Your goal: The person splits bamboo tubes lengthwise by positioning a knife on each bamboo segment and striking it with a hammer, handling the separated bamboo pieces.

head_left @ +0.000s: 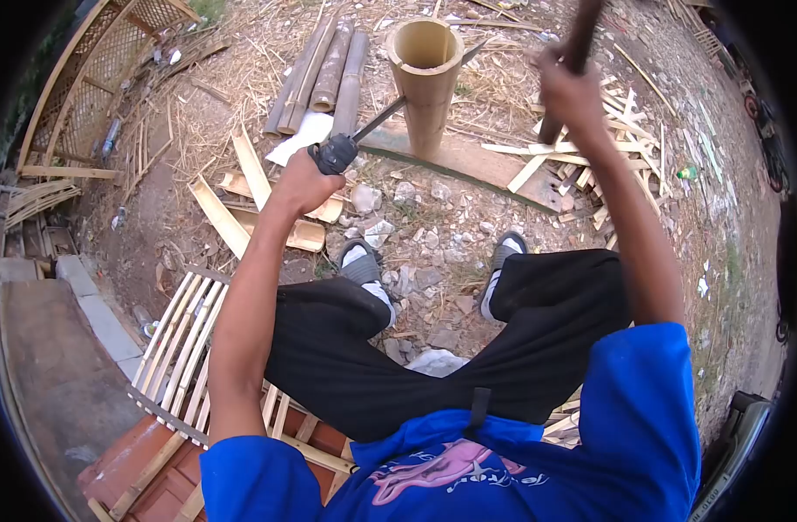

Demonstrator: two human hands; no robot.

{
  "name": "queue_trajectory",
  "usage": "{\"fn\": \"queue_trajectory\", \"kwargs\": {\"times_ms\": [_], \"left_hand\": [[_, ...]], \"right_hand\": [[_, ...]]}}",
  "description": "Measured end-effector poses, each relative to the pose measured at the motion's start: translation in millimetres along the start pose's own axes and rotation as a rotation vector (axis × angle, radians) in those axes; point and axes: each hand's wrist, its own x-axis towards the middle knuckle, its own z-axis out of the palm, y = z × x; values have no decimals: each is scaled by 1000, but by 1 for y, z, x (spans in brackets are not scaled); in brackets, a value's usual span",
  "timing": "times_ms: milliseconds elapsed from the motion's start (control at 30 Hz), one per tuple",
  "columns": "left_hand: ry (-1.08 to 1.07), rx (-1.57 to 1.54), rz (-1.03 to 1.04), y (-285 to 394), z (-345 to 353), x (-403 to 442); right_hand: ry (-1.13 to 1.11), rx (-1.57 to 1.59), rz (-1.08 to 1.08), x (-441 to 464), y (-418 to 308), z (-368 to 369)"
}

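Observation:
My left hand (296,184) is closed around the black wrapped handle of a large knife (379,120), held out to the front left. Its blade meets a thick upright bamboo section (427,109), and the tip shows on the far right side. I cannot tell whether the blade is in the bamboo or passes behind it. The bamboo's open top faces me, and its foot stands on a wooden board (485,163). Raised at the upper right, my right hand (572,96) grips a dark wooden stick (583,35), apart from the bamboo and slightly blurred.
Several bamboo poles (329,74) lie behind on the left, with split bamboo pieces (220,217) nearer. A heap of pale slats (625,143) lies right of the board. Stones (377,233) cover the ground by my feet. A slatted rack (183,335) is at lower left.

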Motion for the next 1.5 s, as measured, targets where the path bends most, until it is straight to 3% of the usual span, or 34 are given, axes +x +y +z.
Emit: {"fn": "queue_trajectory", "kwargs": {"times_ms": [33, 67, 100, 167, 233, 267, 333, 433, 467, 500, 600, 667, 733, 767, 800, 833, 900, 1000, 1067, 1200, 1267, 1300, 1333, 1400, 1500], "left_hand": [[-34, 12, -9, 3, 0, 0], [-13, 2, -39, 6, 5, -3], [18, 3, -51, 10, 5, 1], [51, 4, -97, 7, -3, -1], [3, 32, -113, 6, -7, 0], [100, 5, -58, 6, -2, -4], [58, 50, -55, 5, -1, 1], [80, 27, 17, -2, 5, 2], [79, 16, 19, -6, 6, 3], [80, 7, 21, -9, 6, 4], [86, 9, 18, -7, 4, 2], [81, 20, 20, -6, 3, 2], [78, 10, 18, -2, 7, -1], [89, 2, 25, 3, 4, 0], [99, -11, 23, 7, 5, -3], [95, -29, -22, 6, 8, -1], [124, -96, -110, 8, 14, 13], [98, -36, -106, 2, 10, 13], [115, 11, -12, -8, 32, 17], [-5, 70, 34, 19, 27, 10], [-19, 85, 24, 30, 22, 5], [-21, 93, 23, 33, 20, 5], [-15, 92, 32, 30, 21, 8], [0, 98, 57, 19, 19, 18], [-28, 35, 60, 19, 6, 19]], "right_hand": [[-232, -339, 178, -3, 66, 5], [-307, -511, 273, -17, 87, 13], [-373, -295, 457, -27, 99, 20], [-434, -257, 519, -39, 97, 17], [-509, -457, 365, -33, 86, 1], [-469, -337, 366, -34, 73, -2], [-380, -278, 334, -23, 26, -8], [-163, -318, -61, 4, -58, -35], [-133, -225, -167, 32, -62, -55], [40, 85, -58, 0, -134, -33], [53, 239, -401, 27, -130, -44], [76, 308, -564, 66, -25, -44], [-57, -9, 129, 0, 20, 12], [-266, -342, 346, -17, 72, 18], [-376, -473, 430, -23, 137, 15], [-509, -513, 540, -32, 142, 1], [-526, -361, 702, -47, 132, -4], [-457, -339, 610, -41, 122, -14], [-338, -230, 515, -26, 73, -19], [-149, -175, -50, 7, -34, -46], [-126, 53, -160, 38, -48, -77], [23, 63, -209, -2, -110, -48], [106, 27, -298, 0, -108, -47], [157, 52, -344, 17, -74, -60], [-10, -7, -166, -11, -45, -61]]}}
